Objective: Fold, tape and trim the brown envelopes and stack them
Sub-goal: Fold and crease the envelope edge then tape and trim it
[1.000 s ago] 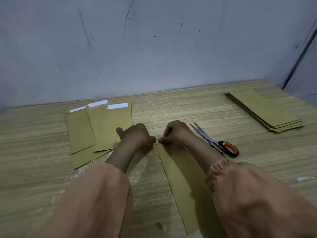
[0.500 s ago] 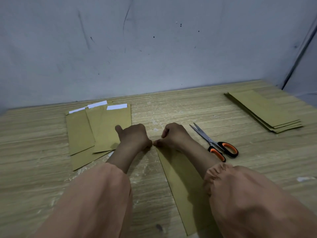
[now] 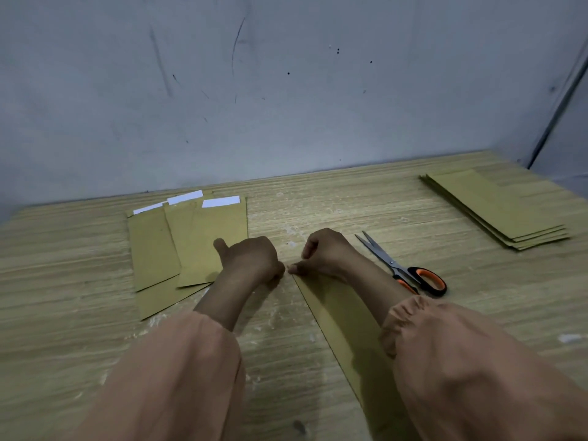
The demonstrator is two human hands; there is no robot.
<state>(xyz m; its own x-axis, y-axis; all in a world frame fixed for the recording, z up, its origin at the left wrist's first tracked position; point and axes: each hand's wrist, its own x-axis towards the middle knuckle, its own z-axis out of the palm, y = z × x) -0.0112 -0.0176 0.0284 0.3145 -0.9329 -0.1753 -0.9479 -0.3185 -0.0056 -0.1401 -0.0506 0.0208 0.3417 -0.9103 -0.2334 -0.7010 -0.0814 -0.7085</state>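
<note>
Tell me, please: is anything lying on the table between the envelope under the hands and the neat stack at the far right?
Yes. The orange-handled scissors lie on the table just right of the right hand, between the envelope and the stack. Beyond them, only bare table shows.

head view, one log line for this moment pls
step: fold | both hands at envelope top edge | scissors idle on table

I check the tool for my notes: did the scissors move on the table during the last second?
No. The scissors lie at the same spot beside the right forearm, equally far from the envelope stack on the right; only the camera shifted slightly.
</note>
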